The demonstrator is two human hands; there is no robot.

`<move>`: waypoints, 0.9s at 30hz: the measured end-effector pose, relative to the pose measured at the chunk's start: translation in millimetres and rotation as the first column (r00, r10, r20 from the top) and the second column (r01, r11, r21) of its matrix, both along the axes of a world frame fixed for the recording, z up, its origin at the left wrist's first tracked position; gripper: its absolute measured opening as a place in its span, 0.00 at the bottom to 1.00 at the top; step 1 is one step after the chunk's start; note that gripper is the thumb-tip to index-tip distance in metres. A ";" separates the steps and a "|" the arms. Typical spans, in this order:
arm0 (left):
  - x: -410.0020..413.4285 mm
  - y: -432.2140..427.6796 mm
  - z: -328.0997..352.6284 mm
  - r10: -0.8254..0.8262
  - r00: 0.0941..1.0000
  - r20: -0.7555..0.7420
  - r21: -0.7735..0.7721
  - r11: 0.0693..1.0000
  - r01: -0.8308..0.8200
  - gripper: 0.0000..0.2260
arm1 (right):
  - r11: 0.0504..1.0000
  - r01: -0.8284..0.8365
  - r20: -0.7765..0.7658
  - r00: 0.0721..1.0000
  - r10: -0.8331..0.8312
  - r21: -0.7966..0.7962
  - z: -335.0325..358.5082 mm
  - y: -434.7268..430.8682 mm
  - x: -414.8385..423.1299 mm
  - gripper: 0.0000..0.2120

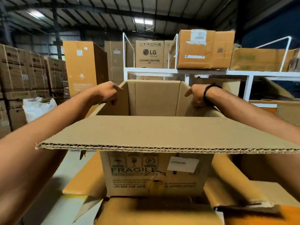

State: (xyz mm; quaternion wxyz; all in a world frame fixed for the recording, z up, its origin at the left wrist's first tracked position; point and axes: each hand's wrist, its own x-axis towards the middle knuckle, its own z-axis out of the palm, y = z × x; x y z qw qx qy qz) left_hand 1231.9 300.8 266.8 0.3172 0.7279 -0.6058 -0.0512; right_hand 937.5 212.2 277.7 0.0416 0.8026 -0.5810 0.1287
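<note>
An open brown cardboard box printed "FRAGILE" stands in front of me, its near flap sticking out flat toward me. My left hand grips the top of the box's left side wall near the far corner, fingers curled over the edge. My right hand, with a dark band on its wrist, grips the right side wall the same way. The inside of the box shows bare cardboard; its bottom is hidden by the near flap.
The box stands on flattened orange-brown cardboard. A white metal rack behind it holds more cartons. Stacked LG cartons line the left, with a white sack beside them. A washing machine carton stands far back.
</note>
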 end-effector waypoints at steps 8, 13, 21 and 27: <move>4.5 -36.0 -23.8 -0.106 0.993 -0.057 -0.019 0.994 0.105 0.26 | 0.998 0.059 -0.033 0.998 -0.059 0.016 -19.5 -10.7 1.1 0.30; 2.0 -55.7 -46.0 -0.109 0.990 -0.089 0.050 0.992 0.113 0.26 | 0.995 0.065 -0.073 0.996 -0.060 0.072 -39.7 -25.7 -4.3 0.31; 7.7 -74.4 -80.2 -0.111 0.993 -0.037 0.142 0.983 0.115 0.25 | 0.983 0.083 -0.070 0.995 -0.073 0.162 -76.5 -35.7 -6.2 0.32; 9.4 -87.6 -111.9 -0.075 0.994 -0.080 0.233 0.968 0.092 0.27 | 0.964 0.113 -0.072 0.993 -0.098 0.240 -106.4 -50.2 -3.5 0.34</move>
